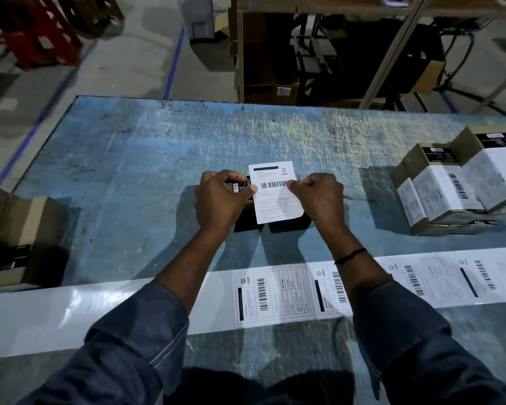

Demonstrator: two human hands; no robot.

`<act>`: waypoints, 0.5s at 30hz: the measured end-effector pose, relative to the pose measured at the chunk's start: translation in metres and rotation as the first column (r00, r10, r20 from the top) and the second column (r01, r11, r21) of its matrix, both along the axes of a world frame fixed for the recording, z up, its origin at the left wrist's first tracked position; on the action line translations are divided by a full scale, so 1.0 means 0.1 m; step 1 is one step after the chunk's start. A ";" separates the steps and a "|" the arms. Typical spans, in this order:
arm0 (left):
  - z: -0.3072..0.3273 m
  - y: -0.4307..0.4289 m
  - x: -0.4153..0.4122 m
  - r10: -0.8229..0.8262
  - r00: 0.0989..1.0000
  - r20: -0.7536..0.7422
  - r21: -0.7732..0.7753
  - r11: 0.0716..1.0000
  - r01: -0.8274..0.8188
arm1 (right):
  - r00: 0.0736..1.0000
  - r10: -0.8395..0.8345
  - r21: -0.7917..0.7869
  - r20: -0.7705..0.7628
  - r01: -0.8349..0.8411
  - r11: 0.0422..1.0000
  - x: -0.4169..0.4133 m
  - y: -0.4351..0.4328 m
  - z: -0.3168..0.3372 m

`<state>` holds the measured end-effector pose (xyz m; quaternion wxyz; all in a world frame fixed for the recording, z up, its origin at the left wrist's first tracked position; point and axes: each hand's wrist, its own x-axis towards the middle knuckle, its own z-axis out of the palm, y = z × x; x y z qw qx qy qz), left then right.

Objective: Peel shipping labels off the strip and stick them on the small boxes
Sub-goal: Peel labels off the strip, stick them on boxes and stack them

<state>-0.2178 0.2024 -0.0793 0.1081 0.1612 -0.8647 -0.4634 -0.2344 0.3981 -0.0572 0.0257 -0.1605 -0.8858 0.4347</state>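
A white shipping label (276, 194) lies over a small dark box (243, 185) in the middle of the blue table (129, 171). My left hand (221, 200) grips the box's left side, thumb on the label's left edge. My right hand (317, 197) pinches the label's right edge with curled fingers. Most of the box is hidden under the label and hands. The long white label strip (275, 296) runs across the near table edge, with several printed labels on its right part and bare backing on its left.
A cluster of labelled small boxes (462, 185) stands at the right of the table. A brown carton (21, 229) sits at the left edge. Beyond the table are a shelf rack with cartons (275, 68) and a red crate (35, 33) on the floor.
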 end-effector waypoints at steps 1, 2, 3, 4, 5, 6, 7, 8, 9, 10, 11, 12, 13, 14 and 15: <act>0.00 0.00 0.00 0.000 1.000 -0.001 0.001 1.000 0.000 | 1.000 0.007 0.018 0.012 -0.008 1.000 -0.01 0.00 0.01; 0.00 0.00 0.00 0.002 1.000 -0.001 0.004 1.000 -0.002 | 1.000 0.014 0.041 0.027 -0.015 0.999 -0.02 0.00 0.01; -0.01 0.00 0.00 0.003 1.000 0.000 0.008 1.000 -0.003 | 0.999 0.017 0.066 0.049 -0.020 0.998 -0.02 0.02 0.02; -0.01 0.00 0.00 0.004 1.000 0.002 0.013 1.000 -0.004 | 0.997 0.015 0.086 0.079 -0.021 0.996 -0.02 0.05 0.03; -0.01 0.00 -0.01 0.005 1.000 0.005 0.017 1.000 -0.005 | 0.994 0.010 0.094 0.106 -0.020 0.995 -0.01 0.09 0.04; -0.02 0.00 -0.01 0.005 1.000 0.010 0.020 1.000 -0.005 | 0.993 0.002 0.117 0.118 -0.016 0.993 0.01 0.11 0.05; -0.01 0.00 -0.01 0.003 1.000 0.015 0.020 1.000 -0.004 | 0.997 -0.001 0.200 0.081 -0.015 0.980 0.04 0.12 0.05; -0.01 0.01 -0.02 0.003 1.000 0.020 0.019 1.000 -0.003 | 0.999 0.034 0.331 -0.025 -0.024 0.943 0.08 0.09 0.03; 0.00 0.02 -0.02 0.002 1.000 0.024 0.015 1.000 -0.002 | 0.982 0.130 0.455 -0.138 -0.054 0.889 0.13 0.02 0.01; 0.01 0.02 -0.02 0.002 1.000 0.030 0.014 1.000 -0.003 | 0.940 0.270 0.536 -0.209 -0.121 0.835 0.18 -0.10 -0.01; 0.01 0.02 -0.02 0.003 0.999 0.034 0.019 1.000 -0.004 | 0.884 0.420 0.566 -0.205 -0.243 0.788 0.23 -0.24 -0.01; 0.01 0.00 -0.02 -0.001 0.999 0.034 0.032 0.999 0.000 | 0.823 0.552 0.558 -0.136 -0.397 0.729 0.28 -0.39 -0.02; 0.01 -0.01 -0.03 -0.011 0.999 0.031 0.047 0.999 0.009 | 0.764 0.643 0.534 -0.047 -0.525 0.663 0.33 -0.51 -0.03; 0.00 -0.03 -0.03 -0.019 0.999 0.029 0.059 0.998 0.018 | 0.723 0.691 0.508 0.023 -0.603 0.614 0.35 -0.57 -0.06; 0.00 -0.06 -0.03 -0.024 0.999 0.025 0.068 0.997 0.022 | 0.708 0.704 0.489 0.060 -0.636 0.598 0.34 -0.59 -0.09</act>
